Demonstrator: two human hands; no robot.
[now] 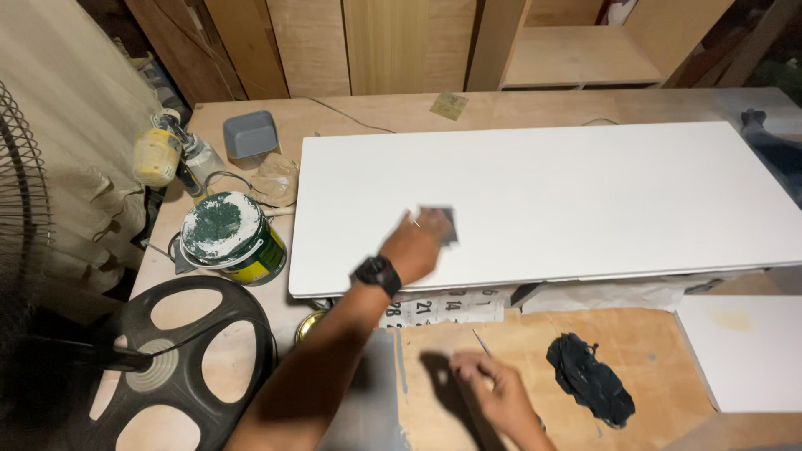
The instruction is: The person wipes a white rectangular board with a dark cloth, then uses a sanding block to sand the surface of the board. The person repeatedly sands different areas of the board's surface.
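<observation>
A large white board (568, 192) lies flat on a wooden workbench (535, 359). My left hand (415, 244), with a black watch on the wrist, reaches over the board's near-left part. It presses a small dark grey sanding pad (445, 220) onto the white surface; hand and pad are motion-blurred. My right hand (494, 391) rests lower down on the bare wood in front of the board, fingers loosely spread with nothing clearly in them. A thin pale sliver (481, 342) lies just beyond its fingertips.
Left of the board stand a paint can with a green-smeared lid (227, 232), a grey plastic tub (250, 134) and a yellow bottle (156, 155). A black fan base (167, 359) fills the lower left. A black rag (590, 381), printed paper (451, 306) and a small white panel (748, 351) lie nearby.
</observation>
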